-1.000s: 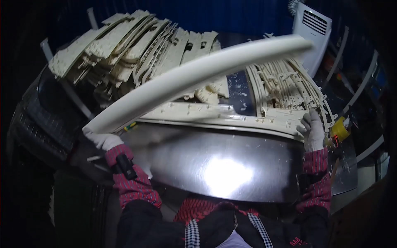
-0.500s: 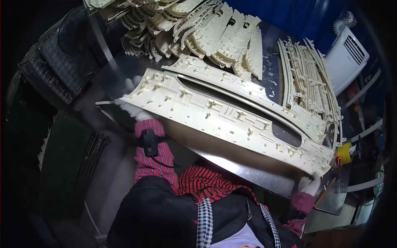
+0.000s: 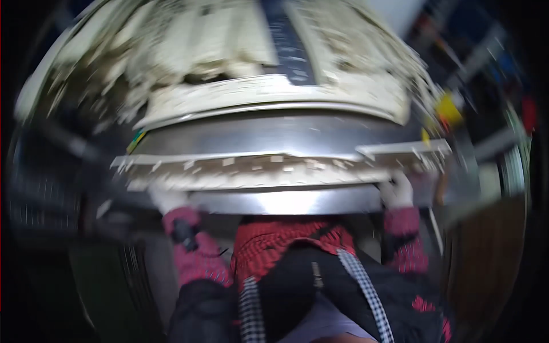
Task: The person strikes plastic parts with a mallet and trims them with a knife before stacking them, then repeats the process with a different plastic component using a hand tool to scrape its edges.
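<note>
A long cream plastic panel (image 3: 274, 179) with many small clips and ribs spans the near part of the metal table, now seen nearly edge-on and blurred. My left hand (image 3: 167, 198), in a white glove, grips its near left end, though its fingers are smeared. At the near right end my white-gloved right hand (image 3: 397, 191) is closed on the edge, fingers curled. Behind it, a similar cream panel (image 3: 229, 93) lies on the table, apart from the held one.
The shiny metal table (image 3: 246, 134) runs under both panels. Stacked cream panels (image 3: 200, 43) fill its far left, and slim cream strips (image 3: 354, 48) its far right. A yellow roll-shaped item (image 3: 449, 110) sits by the right edge. A green-and-yellow object (image 3: 135, 142) lies at left.
The held panel has gone from slanted, with its ribbed face showing, to level and nearly edge-on. Both hands moved with it, the left nearer me and the right farther away. My view has turned too.
</note>
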{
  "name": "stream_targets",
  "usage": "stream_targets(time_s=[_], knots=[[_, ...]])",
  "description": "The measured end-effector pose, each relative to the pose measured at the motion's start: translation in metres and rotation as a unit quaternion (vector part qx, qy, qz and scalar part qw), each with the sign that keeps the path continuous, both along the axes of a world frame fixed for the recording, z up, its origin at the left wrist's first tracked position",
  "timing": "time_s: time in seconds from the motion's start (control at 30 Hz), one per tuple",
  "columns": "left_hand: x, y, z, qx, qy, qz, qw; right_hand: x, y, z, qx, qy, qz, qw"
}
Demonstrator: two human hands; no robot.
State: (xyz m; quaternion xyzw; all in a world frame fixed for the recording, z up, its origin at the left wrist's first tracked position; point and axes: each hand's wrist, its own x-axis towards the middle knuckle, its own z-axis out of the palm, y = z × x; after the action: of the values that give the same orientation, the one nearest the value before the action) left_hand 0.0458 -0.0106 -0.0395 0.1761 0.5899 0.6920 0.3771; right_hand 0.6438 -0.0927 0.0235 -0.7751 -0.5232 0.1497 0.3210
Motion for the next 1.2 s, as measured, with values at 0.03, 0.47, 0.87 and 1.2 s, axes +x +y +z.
stream_targets(time_s=[0.03,0.47,0.87,1.2], knots=[[0.0,-0.004,0.001,-0.021,0.112,-0.022,0.993,0.004,0.003,-0.014,0.028,0.009,0.023,0.999],[0.052,0.004,0.058,0.035,0.03,0.14,0.989,0.019,-0.011,0.077,-0.168,0.312,0.021,0.935],[0.068,0.013,0.053,-0.149,0.417,0.218,0.869,-0.032,0.351,0.116,-0.116,-0.36,0.164,0.911],[0.067,0.011,0.054,-0.085,0.407,0.208,0.885,0.009,0.421,0.103,0.087,-0.166,-0.049,0.981]])
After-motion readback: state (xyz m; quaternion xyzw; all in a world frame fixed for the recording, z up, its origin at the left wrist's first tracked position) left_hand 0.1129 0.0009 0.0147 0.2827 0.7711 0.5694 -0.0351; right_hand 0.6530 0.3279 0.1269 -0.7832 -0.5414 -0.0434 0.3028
